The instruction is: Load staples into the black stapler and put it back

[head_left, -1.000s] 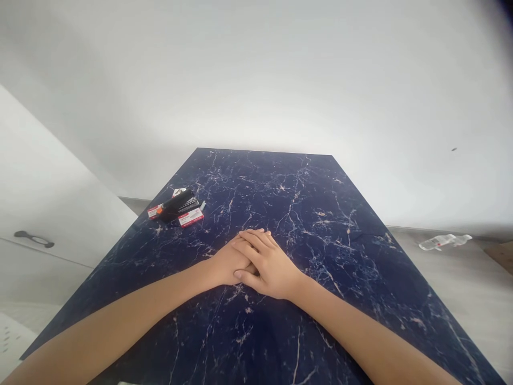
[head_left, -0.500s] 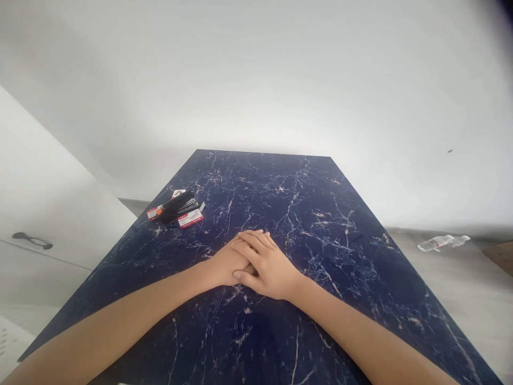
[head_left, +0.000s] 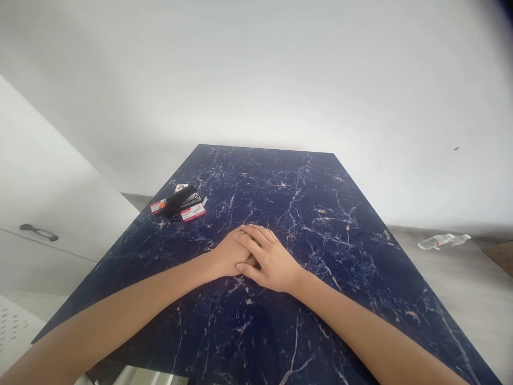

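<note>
On the dark blue marbled table (head_left: pixel 256 187), my two hands rest one over the other. My right hand (head_left: pixel 272 262) lies on top, its fingers stretched out and slightly apart across the back of my left hand (head_left: pixel 228 254). The left one lies palm down beneath it, with its fingers largely covered. No object shows in either hand. Farther off to the left, apart from the hands, is a black stapler (head_left: pixel 182 200) with an orange end. Red and white small boxes surround it, one in front (head_left: pixel 193 212) and others partly hidden behind it.
A clear plastic bottle (head_left: pixel 436 241) lies on the floor right of the table. To the left stands a white cabinet with a dark handle (head_left: pixel 39 232). A pale wall (head_left: pixel 256 75) rises behind the table. Something whitish (head_left: pixel 148 377) shows at the bottom edge.
The view has shifted slightly, so the table and hands appear a little higher and more of the whitish thing shows below. The hands keep the same overlapped pose.
</note>
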The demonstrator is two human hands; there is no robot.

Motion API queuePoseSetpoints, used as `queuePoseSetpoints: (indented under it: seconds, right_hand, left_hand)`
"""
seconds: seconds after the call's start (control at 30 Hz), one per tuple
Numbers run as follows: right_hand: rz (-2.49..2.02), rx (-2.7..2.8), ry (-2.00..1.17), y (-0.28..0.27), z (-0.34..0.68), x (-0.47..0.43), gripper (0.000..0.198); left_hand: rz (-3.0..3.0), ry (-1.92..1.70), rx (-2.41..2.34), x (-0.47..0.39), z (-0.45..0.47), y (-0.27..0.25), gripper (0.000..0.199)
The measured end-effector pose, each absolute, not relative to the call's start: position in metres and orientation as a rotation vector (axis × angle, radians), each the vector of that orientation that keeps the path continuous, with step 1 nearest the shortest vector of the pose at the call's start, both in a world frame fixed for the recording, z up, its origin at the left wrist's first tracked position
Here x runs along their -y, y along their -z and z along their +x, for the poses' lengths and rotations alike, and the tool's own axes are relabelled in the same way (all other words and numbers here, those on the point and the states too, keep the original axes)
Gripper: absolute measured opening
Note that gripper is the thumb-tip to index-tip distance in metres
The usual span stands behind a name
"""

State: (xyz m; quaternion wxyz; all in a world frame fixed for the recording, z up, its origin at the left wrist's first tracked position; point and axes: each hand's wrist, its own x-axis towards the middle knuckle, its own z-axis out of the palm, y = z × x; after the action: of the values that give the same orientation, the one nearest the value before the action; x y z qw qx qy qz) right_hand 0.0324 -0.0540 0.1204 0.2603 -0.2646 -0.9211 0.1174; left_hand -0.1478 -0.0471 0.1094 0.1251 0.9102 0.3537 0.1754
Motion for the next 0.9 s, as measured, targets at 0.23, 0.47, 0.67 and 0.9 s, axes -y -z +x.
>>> queuePoseSetpoints:
  seconds: [0.23, 0.47, 0.67, 0.9]
  right_hand:
    - [-0.858, 2.494, -0.259, -0.114, 0.031, 0.052, 0.037]
    - [-0.887, 2.545, -0.279, -0.113, 0.029, 0.051, 0.034]
    - [-0.885, 2.533, -0.292, -0.114, 0.029, 0.05, 0.033]
    - [-0.869, 2.514, -0.296, -0.111, 0.029, 0.049, 0.031]
  left_hand:
    - [2.766, -1.316, -1.65, -0.024, -0.264, -0.159, 0.016]
    - [1.858, -1.451, -2.074, -0.065, -0.4, -0.144, 0.03]
    - [1.729, -1.175, -1.801, -0.07, -0.402, -0.12, 0.038]
    - [1.905, -1.011, -1.654, -0.076, -0.354, -0.121, 0.045]
